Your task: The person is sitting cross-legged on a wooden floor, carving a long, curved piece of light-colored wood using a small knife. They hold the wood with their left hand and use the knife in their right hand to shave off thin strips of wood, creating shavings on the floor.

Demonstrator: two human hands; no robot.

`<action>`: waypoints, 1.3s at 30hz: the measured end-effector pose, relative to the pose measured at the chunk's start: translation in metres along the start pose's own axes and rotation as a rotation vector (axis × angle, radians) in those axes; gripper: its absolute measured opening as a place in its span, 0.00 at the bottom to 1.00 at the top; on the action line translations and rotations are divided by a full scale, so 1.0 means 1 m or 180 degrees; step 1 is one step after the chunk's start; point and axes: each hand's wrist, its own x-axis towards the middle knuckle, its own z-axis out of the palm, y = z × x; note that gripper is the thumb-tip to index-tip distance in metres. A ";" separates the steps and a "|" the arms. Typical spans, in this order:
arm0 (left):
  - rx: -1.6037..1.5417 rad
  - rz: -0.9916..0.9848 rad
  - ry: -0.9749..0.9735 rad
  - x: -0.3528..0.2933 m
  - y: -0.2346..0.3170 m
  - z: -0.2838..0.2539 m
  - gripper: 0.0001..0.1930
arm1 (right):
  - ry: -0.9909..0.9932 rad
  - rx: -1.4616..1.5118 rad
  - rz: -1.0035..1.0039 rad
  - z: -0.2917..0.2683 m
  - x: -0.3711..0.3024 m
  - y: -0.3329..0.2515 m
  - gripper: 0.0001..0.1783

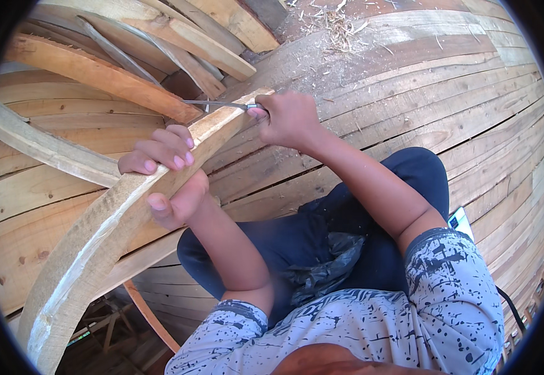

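Note:
A thick curved wooden beam [117, 206] sweeps from the lower left up to the middle, with a pale strip along its upper face. My left hand [172, 159] wraps round it, fingers over the top and thumb on the near side. Near the beam's far end, my right hand [289, 119] is closed on a chisel-like tool [219, 104] with a slim metal blade and a shiny collar. The handle is hidden in my fist. The blade points left across the beam; whether its edge touches the wood cannot be told.
I sit on a curved plank floor [409, 106] with narrow gaps. An orange-brown timber [97, 70] and several loose boards [191, 40] lie at the upper left. Another curved rib [47, 147] crosses the left. Wood shavings [341, 28] litter the far floor. A phone-like object [461, 222] lies right of my knee.

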 end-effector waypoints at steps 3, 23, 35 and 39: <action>0.0071 -0.0033 0.0017 0.002 0.000 0.004 0.20 | 0.0031 -0.0115 -0.0048 -0.002 0.001 0.000 0.13; 0.1298 -0.0320 0.2363 0.017 0.060 0.006 0.20 | -0.0951 0.1252 0.0094 -0.024 -0.022 -0.041 0.21; 0.0880 0.0018 0.1921 0.055 0.029 0.048 0.12 | -0.0415 0.0879 0.0566 0.005 -0.014 -0.020 0.27; 0.0828 -0.0062 0.1840 0.061 0.029 0.051 0.11 | 0.0142 0.1163 -0.0258 -0.042 -0.028 -0.071 0.25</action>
